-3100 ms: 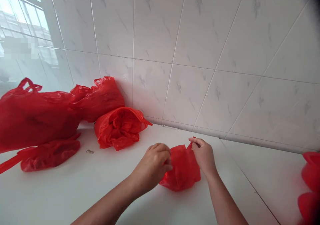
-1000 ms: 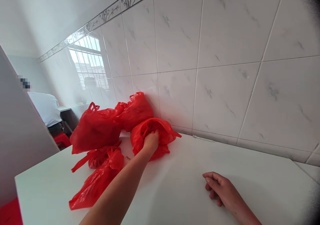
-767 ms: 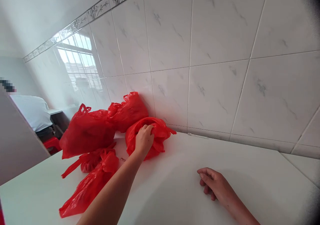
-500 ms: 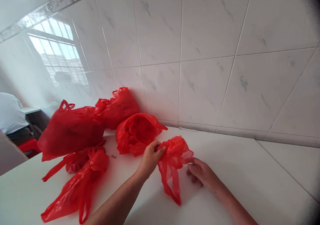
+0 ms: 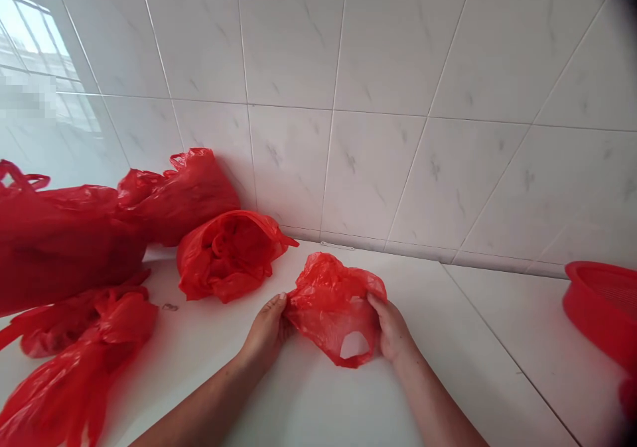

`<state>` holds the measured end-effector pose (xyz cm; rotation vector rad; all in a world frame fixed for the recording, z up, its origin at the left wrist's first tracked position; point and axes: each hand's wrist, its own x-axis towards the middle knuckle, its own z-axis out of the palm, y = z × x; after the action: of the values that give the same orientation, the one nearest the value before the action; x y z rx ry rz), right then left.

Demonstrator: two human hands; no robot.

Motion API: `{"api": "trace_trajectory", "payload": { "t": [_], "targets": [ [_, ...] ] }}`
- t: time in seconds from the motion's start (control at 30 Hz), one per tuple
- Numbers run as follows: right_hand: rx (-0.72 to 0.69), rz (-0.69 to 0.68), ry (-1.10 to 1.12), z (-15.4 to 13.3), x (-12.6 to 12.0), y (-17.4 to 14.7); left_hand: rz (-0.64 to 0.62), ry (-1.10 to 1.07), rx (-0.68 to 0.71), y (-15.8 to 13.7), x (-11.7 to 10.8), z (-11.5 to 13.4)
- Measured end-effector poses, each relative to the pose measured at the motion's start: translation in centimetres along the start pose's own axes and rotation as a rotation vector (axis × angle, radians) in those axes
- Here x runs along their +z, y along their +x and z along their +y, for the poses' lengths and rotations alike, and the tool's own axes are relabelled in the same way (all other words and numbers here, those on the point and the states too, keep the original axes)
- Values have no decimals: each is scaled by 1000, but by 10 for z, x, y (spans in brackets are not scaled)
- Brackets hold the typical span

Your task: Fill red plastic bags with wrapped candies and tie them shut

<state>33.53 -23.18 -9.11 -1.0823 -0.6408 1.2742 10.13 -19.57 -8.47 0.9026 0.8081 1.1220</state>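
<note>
A thin red plastic bag is stretched between my two hands above the white table. My left hand pinches its left side, thumb on top. On the opposite side, my right hand grips the bag's edge, with its fingers partly hidden behind the plastic. The white tabletop shows through a gap low in the bag. Just beyond my left hand lies an open-mouthed red bag with crumpled red plastic inside.
Filled red bags lean by the tiled wall at the left. Nearer, a knotted red bag lies on the white table. A red plastic basket stands at the right edge. A seam crosses the table's right side.
My right hand has taken hold of the bag's right side, and the bag is now spread wider between both hands. The view has turned right, bringing the red basket into sight.
</note>
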Motion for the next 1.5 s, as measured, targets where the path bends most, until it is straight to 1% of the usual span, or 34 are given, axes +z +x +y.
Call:
{"api": "trace_trajectory", "payload": {
  "t": [0.1,0.17,0.2,0.27,0.33,0.37,0.4,0.43,0.47,0.53,0.57,0.67,0.8,0.9,0.93,0.97,1.0,1.03,1.07,1.1,1.13,1.17,1.2,1.23,1.27,1.33,1.37,1.43,1.5],
  "targets": [
    [19,-24,-34,-2,2,-5,63,46,83,-4,2,6],
    [21,-71,-80,-5,7,-10,72,116,148,-9,6,11],
    [19,-100,-108,-7,10,-13,42,147,171,-12,8,14],
    [17,-166,-157,-9,15,-17,-97,160,174,-17,12,17],
    [26,-255,-192,-12,18,-20,-274,119,89,-19,14,19],
    [32,-298,-201,-14,17,-21,-325,110,38,-19,13,18],
    [44,-336,-201,-17,16,-22,-328,120,0,-18,12,18],
    [59,-362,-194,-20,13,-22,-291,144,-21,-16,9,17],
    [75,-373,-182,-23,9,-22,-226,168,-19,-13,6,15],
    [99,-353,-155,-29,0,-23,-80,200,27,-5,-2,12],
    [106,-341,-144,-32,-5,-23,-30,206,51,-2,-5,11],
    [103,-306,-126,-36,-17,-21,36,228,85,6,-14,6],
    [91,-244,-74,-32,-24,-16,101,294,121,8,-16,5],
    [69,-206,-16,-30,-24,-13,231,359,233,3,-12,10],
    [58,-202,4,-30,-22,-12,275,389,305,0,-10,12],
    [47,-210,28,-29,-19,-12,289,448,408,-4,-7,13],
    [36,-226,52,-28,-15,-13,258,538,531,-9,-4,13],
    [26,-249,75,-27,-10,-13,176,653,656,-15,0,10],
    [18,-278,94,-24,-4,-15,53,779,756,-21,5,6],
    [16,-310,105,-21,2,-16,-84,893,812,-27,10,-1],
    [22,-341,105,-17,8,-18,-208,972,811,-32,15,-8],
    [34,-371,93,-13,15,-20,-289,997,755,-35,20,-16],
    [51,-401,75,-9,21,-22,-319,981,678,-37,24,-23],
    [70,-434,52,-6,26,-25,-301,921,596,-37,27,-29],
    [87,-463,29,-4,30,-27,-253,837,525,-36,30,-33],
    [96,-495,-14,-2,34,-28,-154,657,408,-32,31,-32],
    [89,-490,-31,-3,33,-27,-119,579,358,-29,29,-28],
    [48,-421,-55,-6,26,-23,-86,464,266,-23,23,-16],
    [-28,-278,-67,-11,12,-14,-63,360,194,-18,15,-2]
  ]
}}
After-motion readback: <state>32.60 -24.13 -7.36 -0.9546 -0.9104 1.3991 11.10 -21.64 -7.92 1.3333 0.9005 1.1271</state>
